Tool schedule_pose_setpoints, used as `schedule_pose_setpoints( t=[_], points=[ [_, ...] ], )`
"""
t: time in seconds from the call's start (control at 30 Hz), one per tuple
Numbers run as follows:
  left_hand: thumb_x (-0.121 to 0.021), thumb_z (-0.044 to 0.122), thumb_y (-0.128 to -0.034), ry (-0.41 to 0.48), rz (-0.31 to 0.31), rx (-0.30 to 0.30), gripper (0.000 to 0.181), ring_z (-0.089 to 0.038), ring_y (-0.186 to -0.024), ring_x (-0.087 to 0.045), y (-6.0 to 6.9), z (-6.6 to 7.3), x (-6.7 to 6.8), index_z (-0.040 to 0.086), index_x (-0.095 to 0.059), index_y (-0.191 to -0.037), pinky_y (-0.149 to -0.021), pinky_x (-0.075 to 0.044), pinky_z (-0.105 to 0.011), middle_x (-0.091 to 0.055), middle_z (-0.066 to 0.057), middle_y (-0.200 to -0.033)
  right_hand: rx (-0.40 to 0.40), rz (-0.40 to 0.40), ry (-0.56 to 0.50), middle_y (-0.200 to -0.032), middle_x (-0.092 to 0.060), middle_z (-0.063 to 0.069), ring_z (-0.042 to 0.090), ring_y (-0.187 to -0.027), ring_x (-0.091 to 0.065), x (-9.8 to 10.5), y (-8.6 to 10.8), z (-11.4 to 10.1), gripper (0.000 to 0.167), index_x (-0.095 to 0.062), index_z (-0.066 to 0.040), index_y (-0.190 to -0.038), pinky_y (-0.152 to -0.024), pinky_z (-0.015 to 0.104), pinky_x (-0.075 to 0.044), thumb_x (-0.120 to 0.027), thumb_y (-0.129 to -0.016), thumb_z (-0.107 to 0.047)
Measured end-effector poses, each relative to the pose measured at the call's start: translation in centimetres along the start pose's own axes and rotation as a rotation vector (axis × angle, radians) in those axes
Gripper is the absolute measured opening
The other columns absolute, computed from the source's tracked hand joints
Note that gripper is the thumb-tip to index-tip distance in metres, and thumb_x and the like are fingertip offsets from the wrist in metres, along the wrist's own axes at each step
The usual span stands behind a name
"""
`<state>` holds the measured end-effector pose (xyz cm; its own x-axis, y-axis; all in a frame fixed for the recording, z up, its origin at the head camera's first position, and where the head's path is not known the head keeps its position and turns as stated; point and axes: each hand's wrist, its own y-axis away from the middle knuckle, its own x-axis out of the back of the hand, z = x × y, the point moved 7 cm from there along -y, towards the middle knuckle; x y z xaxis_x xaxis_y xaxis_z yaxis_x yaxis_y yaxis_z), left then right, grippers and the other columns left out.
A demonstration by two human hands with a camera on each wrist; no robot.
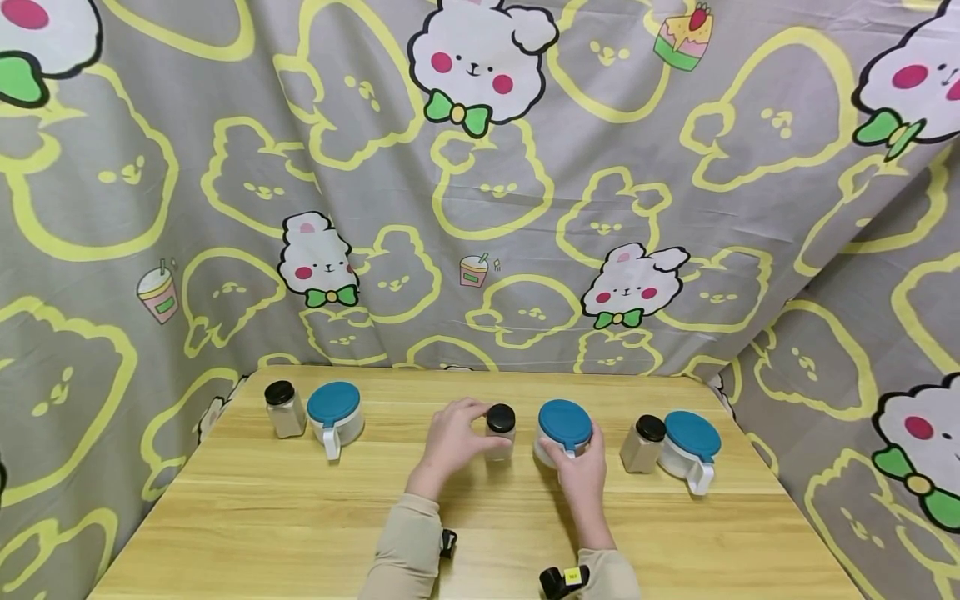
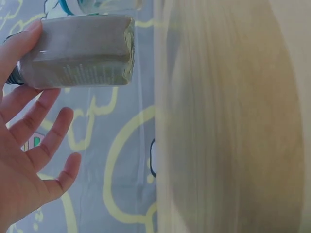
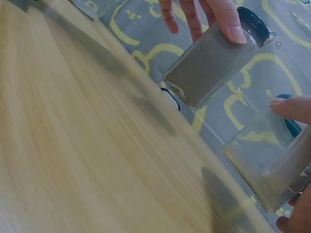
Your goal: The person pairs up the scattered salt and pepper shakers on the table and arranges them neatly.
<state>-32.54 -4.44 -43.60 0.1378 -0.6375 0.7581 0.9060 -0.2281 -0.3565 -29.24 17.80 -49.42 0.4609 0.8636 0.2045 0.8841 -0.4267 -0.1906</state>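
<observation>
In the head view, the person's right grip [image 1: 582, 475] hides part of the middle blue-lidded pot [image 1: 566, 423]; print on the yellow tag [image 1: 573, 576] is too small to read. The left wrist view crops the left grip [image 2: 22, 162], and pale marks on its jar [image 2: 82, 51] are blurred.

From here I count three black-capped jars [image 1: 285, 412] [image 1: 500, 429] [image 1: 642, 446]: one left, one middle, one right. I also count three blue-lidded pots [image 1: 335, 408] [image 1: 565, 425] [image 1: 692, 442], spread the same way, plus two hands [image 1: 452, 439] [image 1: 583, 473] and one wooden table [image 1: 487, 533].
</observation>
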Motion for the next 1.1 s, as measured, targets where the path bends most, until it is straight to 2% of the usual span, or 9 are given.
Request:
schedule_pose_setpoints(
  t=[0.2, 0.47, 1.1],
  points=[
    [-0.081, 0.056, -0.0677, -0.001, 0.017, -0.007, 0.066, -0.023, -0.110, -0.063, -0.1, 0.4, -0.5, 0.015, -0.071, -0.118, -0.095, -0.044, -0.050, -0.070, -0.002, -0.114, 0.006, 0.008, -0.011, -0.143, -0.046, 0.023, 0.039, -0.135, -0.042, 0.2, -0.1, 0.1, 0.091, -0.033, -0.001, -0.147, -0.113, 0.058, -0.030, -0.085, -0.074, -0.021],
    [-0.081, 0.056, -0.0688, -0.010, 0.025, -0.009, 0.065, -0.022, -0.108, -0.063, -0.1, 0.8, -1.0, 0.016, -0.071, -0.119, -0.094, -0.044, -0.050, -0.069, 0.001, -0.112, -0.009, 0.006, 0.006, -0.145, -0.043, 0.025, 0.041, -0.136, -0.040, 0.5, -0.2, 0.4, 0.094, -0.030, 0.000, -0.148, -0.112, 0.060, -0.029, -0.084, -0.076, -0.025],
    [-0.080, 0.056, -0.0699, -0.036, 0.063, -0.027, 0.062, -0.022, -0.105, -0.063, 0.2, 1.5, -1.2, 0.017, -0.071, -0.118, -0.089, -0.047, -0.048, -0.069, 0.001, -0.109, -0.026, 0.016, 0.030, -0.145, -0.043, 0.025, 0.040, -0.136, -0.039, 1.1, -0.2, 0.9, 0.092, -0.030, -0.002, -0.149, -0.112, 0.060, -0.029, -0.083, -0.077, -0.025]
  ],
)
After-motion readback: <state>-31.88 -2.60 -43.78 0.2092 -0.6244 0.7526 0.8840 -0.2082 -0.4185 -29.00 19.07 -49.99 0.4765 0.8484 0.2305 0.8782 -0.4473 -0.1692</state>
